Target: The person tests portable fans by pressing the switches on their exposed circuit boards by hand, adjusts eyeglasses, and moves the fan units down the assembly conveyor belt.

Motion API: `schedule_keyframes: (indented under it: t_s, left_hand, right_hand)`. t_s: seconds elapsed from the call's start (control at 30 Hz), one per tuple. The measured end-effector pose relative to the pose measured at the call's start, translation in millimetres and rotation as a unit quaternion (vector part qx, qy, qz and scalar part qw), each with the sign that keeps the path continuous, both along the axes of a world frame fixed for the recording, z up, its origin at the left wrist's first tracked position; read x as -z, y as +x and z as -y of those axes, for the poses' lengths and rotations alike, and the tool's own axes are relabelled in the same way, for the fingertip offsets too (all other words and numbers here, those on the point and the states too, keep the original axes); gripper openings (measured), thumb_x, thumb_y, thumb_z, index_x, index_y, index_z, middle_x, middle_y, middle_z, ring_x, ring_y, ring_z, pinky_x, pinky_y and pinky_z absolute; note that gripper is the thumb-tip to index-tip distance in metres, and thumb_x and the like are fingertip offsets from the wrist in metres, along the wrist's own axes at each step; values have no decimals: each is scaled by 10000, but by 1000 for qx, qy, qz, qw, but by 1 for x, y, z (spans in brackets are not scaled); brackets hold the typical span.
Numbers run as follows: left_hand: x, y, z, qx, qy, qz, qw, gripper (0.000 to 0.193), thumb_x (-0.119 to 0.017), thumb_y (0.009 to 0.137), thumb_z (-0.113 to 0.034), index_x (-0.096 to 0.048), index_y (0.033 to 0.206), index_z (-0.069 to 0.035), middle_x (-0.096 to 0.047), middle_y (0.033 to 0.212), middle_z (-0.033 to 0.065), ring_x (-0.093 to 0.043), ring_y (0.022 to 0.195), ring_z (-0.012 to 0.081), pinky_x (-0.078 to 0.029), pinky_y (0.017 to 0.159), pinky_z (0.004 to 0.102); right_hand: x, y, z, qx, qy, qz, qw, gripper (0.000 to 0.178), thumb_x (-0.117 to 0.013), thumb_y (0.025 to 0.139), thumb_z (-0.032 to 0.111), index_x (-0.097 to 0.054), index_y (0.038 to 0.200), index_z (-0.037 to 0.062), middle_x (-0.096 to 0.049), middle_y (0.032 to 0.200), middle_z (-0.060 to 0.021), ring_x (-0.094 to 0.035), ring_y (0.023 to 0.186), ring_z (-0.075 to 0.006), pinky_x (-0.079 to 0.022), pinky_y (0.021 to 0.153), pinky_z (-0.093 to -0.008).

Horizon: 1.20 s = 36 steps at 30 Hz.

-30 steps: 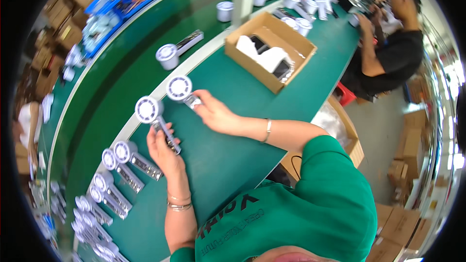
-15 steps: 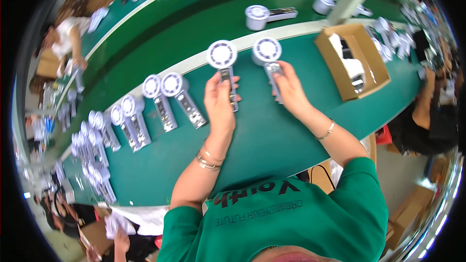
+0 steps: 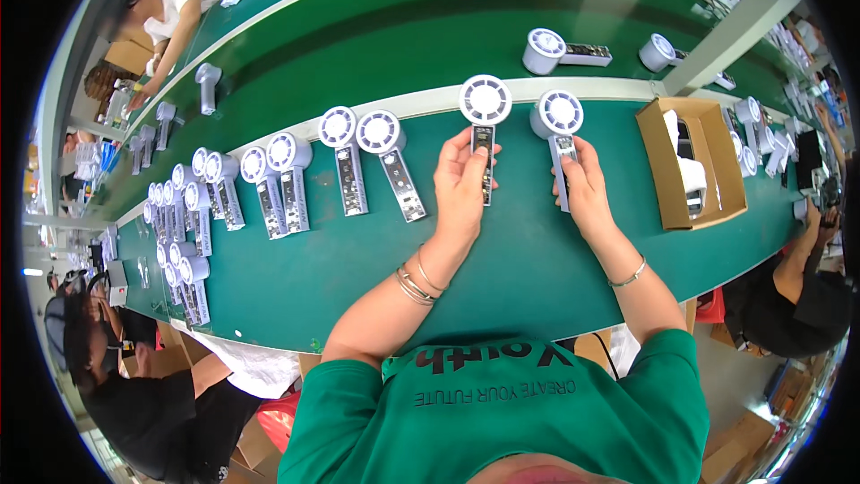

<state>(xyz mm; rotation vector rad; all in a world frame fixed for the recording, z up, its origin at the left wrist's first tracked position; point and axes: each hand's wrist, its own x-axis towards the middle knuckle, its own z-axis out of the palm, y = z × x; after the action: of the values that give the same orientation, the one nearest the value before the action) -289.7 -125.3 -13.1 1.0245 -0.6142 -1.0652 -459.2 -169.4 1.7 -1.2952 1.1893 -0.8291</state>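
Left hand is closed around a pale-lilac, round-headed fan, apparently plastic, its dark circuitry exposed; right hand grips a second lilac round-headed fan.

Factory workshop: green bench, open-cased fans

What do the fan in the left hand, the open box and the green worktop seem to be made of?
The fan in the left hand: probably hard, pale plastic, by its smooth, rounded housing; a dark circuit board is exposed. The box: matte cardboard, by its thin brown walls. The worktop: an even, smooth-looking green surface, perhaps rubber or vinyl; hard to tell.
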Motion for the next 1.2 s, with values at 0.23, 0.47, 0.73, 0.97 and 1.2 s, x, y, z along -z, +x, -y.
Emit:
schedule_keyframes:
  t_s: [0.23, 0.47, 0.73, 0.97, 1.2]
  left_hand:
    - [1, 0, -2, 13, 10, -10, 1000, 330, -491, 919, -148, -461, 1200, 24, -613, 966, 107, -540, 777, 85, -476, 555, 208]
    - [-1, 1, -7, 36, 19, -25, 999, 333, -485, 923, -170, -452, 1193, 24, -613, 958, 103, -542, 774, 90, -472, 562, 210]
    - [-13, -2, -5, 5, -7, -40, 999, 321, -501, 922, -149, -463, 1206, -3, -608, 967, 74, -538, 784, 75, -465, 563, 207]
    - [-35, 6, -8, -12, -28, -43, 999, 342, -517, 919, -164, -463, 1221, -15, -607, 990, 71, -538, 803, 77, -465, 580, 209]
    - [-52, 16, -14, -9, -28, -31, 999, 310, -478, 931, -165, -455, 1192, 0, -619, 985, 115, -551, 788, 98, -479, 566, 226]
  right_hand:
    - [-1, -2, -3, 6, -3, 9, 1000, 424, -430, 919, 222, -345, 1284, 24, -512, 860, -42, -484, 609, -85, -413, 479, -226]
    - [-5, -1, -4, 25, -20, 16, 999, 407, -404, 924, 219, -366, 1286, 37, -529, 833, -43, -496, 602, -88, -421, 483, -220]
    - [-15, -13, 5, 35, -33, 42, 998, 391, -476, 904, 181, -395, 1246, 7, -530, 867, -48, -493, 596, -77, -421, 466, -221]
    - [-10, -10, 3, -18, -49, -52, 997, 395, -520, 886, 155, -407, 1231, 0, -549, 808, -42, -500, 562, -80, -406, 437, -219]
    - [-9, -11, 2, -23, -44, -79, 996, 400, -547, 873, 175, -416, 1206, -4, -547, 791, -51, -506, 543, -86, -417, 418, -238]
